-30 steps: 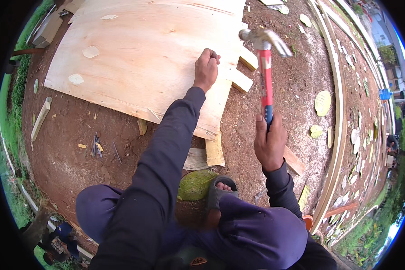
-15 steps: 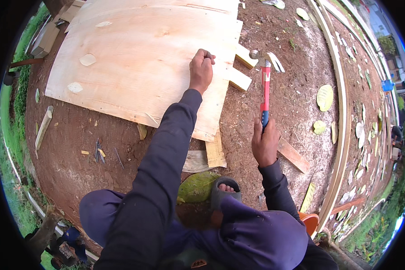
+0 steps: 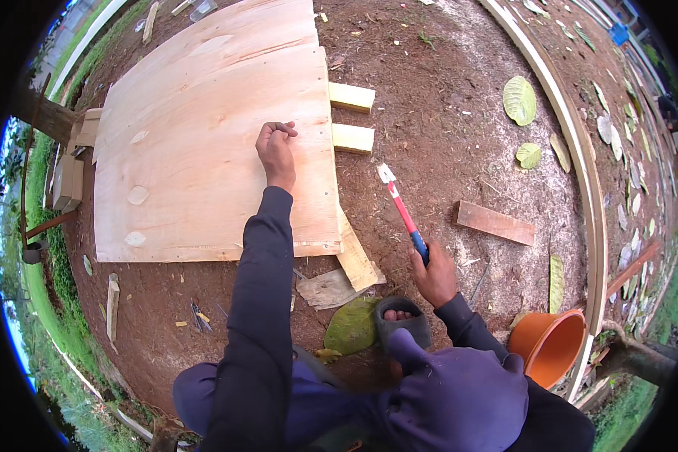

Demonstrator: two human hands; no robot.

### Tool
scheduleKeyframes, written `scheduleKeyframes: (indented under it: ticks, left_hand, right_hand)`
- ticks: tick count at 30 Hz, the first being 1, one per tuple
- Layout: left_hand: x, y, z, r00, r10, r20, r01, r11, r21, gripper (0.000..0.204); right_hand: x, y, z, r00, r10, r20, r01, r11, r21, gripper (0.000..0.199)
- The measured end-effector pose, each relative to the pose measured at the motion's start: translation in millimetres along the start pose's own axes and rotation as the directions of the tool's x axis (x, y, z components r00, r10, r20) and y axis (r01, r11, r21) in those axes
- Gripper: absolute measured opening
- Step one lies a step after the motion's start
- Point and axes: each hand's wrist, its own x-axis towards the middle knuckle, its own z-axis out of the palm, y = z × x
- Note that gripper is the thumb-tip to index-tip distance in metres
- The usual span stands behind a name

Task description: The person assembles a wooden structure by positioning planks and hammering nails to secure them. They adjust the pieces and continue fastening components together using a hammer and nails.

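Observation:
My right hand (image 3: 434,277) grips a claw hammer (image 3: 407,215) by the blue lower part of its red-and-blue handle. The hammer's metal head points away from me, over bare soil to the right of the plywood sheet (image 3: 203,143). Above the sheet, near its right edge, my left hand (image 3: 278,154) is closed with the fingers curled in. Whatever it may hold is hidden. Small nail heads dot the sheet's right edge. Two pale wooden battens (image 3: 354,138) stick out from under that edge, and another wooden strip (image 3: 356,252) slants out at the near corner.
A reddish wood offcut (image 3: 496,222) lies on the soil at right, near an orange bucket (image 3: 544,346) and a long timber rail (image 3: 580,162). Loose nails (image 3: 200,316) lie at lower left. Large leaves (image 3: 520,100) are scattered about. My sandalled foot (image 3: 401,320) is close by.
My view has turned to the right, so the sheet sits farther left. The hammer has swung lower and tilts left, its head nearer the sheet's edge. My left hand stays closed over the sheet.

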Motion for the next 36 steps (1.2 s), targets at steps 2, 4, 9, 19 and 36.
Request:
scheduleKeyframes:
  ticks: [2,4,9,19,36]
  left_hand:
    - [3.8,5.9,-5.2,0.998,-0.063,0.000,0.063,0.997,-0.041,0.014]
    - [7.0,12.0,-7.4,0.990,-0.134,0.046,0.138,0.987,-0.078,0.013]
    - [33.5,49.9,-45.0,0.879,-0.427,0.211,0.426,0.903,0.051,0.010]
    - [-7.1,157.6,-193.3,0.919,-0.382,-0.095,0.301,0.527,0.795,0.017]
    - [-122.4,94.8,-350.8,0.645,-0.225,-0.730,0.633,0.693,0.345,0.082]
  right_hand:
    - [-32.0,28.5,-8.3,0.995,0.024,-0.093,-0.026,0.999,-0.020,0.028]
    - [-61.5,53.7,-20.8,0.982,0.088,-0.169,-0.093,0.995,-0.026,0.027]
    - [-96.6,94.6,-61.8,0.975,0.128,-0.179,-0.165,0.964,-0.210,0.030]
    - [-60.7,107.1,-42.8,0.981,-0.097,-0.168,0.052,0.966,-0.254,0.027]
    - [49.1,-27.4,40.3,0.959,-0.240,0.150,0.219,0.965,0.141,0.041]
